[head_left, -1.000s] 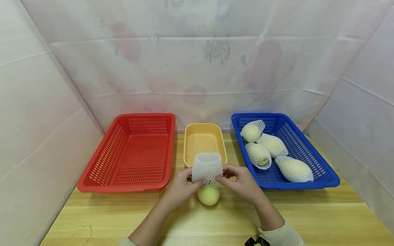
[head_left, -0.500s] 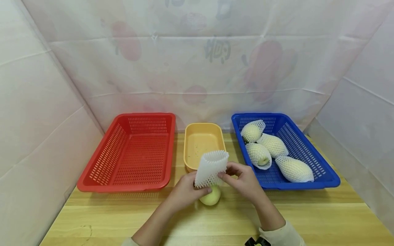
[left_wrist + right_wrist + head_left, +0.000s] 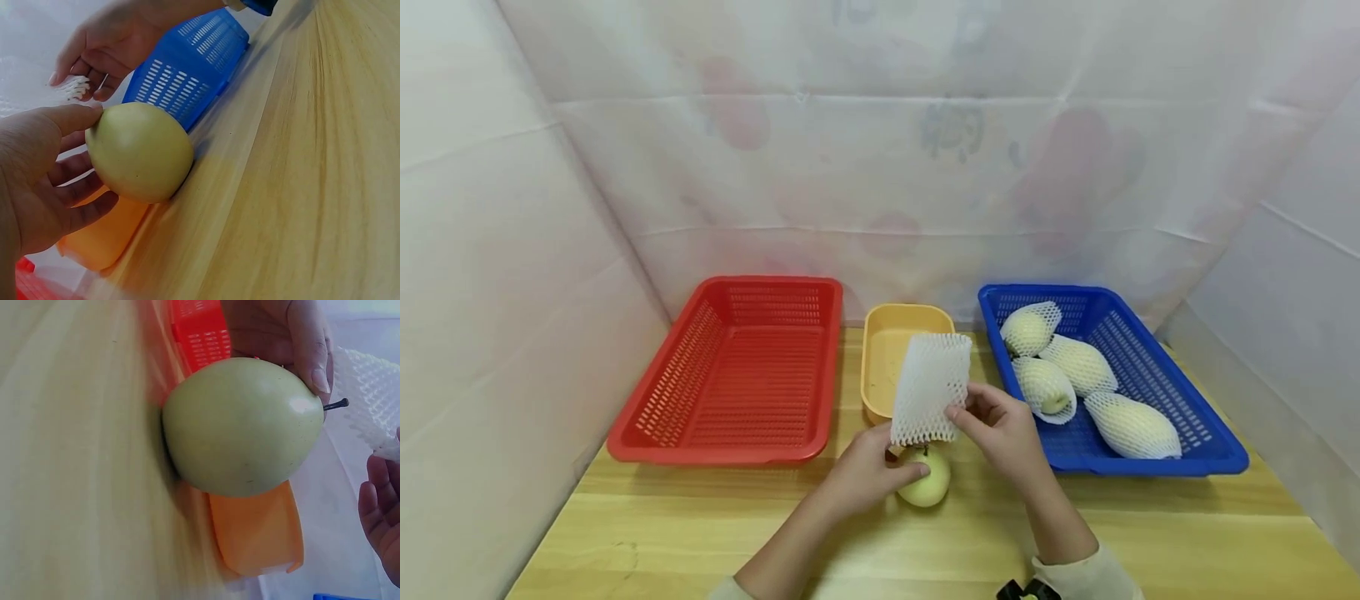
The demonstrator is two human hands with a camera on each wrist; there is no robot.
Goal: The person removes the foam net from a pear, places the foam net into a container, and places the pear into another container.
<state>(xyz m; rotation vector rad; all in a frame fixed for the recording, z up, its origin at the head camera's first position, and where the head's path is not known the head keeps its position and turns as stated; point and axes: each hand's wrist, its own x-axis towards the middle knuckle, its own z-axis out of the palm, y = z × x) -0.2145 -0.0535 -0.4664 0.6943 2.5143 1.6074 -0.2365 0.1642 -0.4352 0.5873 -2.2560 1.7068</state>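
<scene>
A round, pale yellow-green pear [image 3: 924, 482] with a dark stem [image 3: 336, 404] rests on the wooden table, bare of any wrapping. My left hand [image 3: 868, 473] holds it from the left, thumb on its upper side and fingers behind. In the left wrist view the pear [image 3: 140, 152] hides part of those fingers. My right hand [image 3: 1003, 429] pinches a white foam fruit net [image 3: 932, 387] between thumb and fingers, raised just above the stem. The net is a sleeve, flattened and standing upright in the head view.
Behind the hands stands a small yellow tub [image 3: 877, 358] with tiny specks inside. A red basket [image 3: 829, 400] is on the left. To the right, a blue basket [image 3: 1206, 462] contains several net-wrapped pears [image 3: 1133, 425]. White cloth [image 3: 880, 167] walls the table in.
The foam net has come up off the pear, baring it and its stem. My right hand lifts the net while my left hand has shifted down onto the pear. The head view has turned slightly.
</scene>
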